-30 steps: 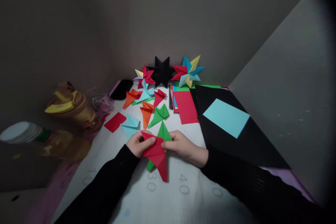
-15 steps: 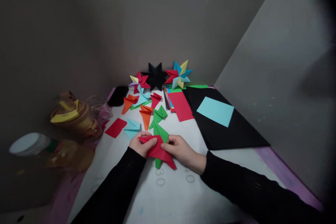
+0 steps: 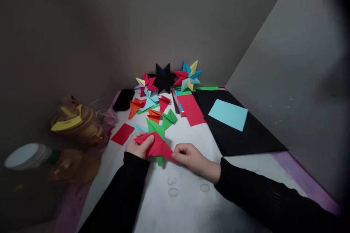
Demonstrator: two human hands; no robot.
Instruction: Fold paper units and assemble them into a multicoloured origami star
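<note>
Paper in red folds (image 3: 157, 145) is held above the near part of the worktop (image 3: 191, 207), overlapping a green folded piece (image 3: 155, 128) that shows above and below it. The left hand (image 3: 136, 147) is clamped on the red paper, thumb flat on top, fingers tucked behind, a grip that probably keeps the overlapping layers from sliding. Whether the two colours are interlocked cannot be told. The right hand (image 3: 193, 158) has thumb and forefinger closed on the red paper's pointed end, apparently to keep that narrow tip straight and steady while the left bears the broad part.

Just beyond, a green folded unit (image 3: 169, 119), an orange folded unit (image 3: 154, 115) and a red folded unit (image 3: 164, 103) lie loose, seemingly within easy reach. A light blue folded unit (image 3: 139, 128) is partly hidden near the left hand, close to a small red sheet (image 3: 122, 134) lying flat.

At the back, a black star (image 3: 163, 77) and a multicoloured star (image 3: 188, 75) stand upright near the wall (image 3: 164, 18), likely using it as a prop. To the right, a light blue sheet (image 3: 229, 114) rests on large black sheets (image 3: 240, 143); the dark, flat surface probably keeps it smooth and easy to spot.
</note>
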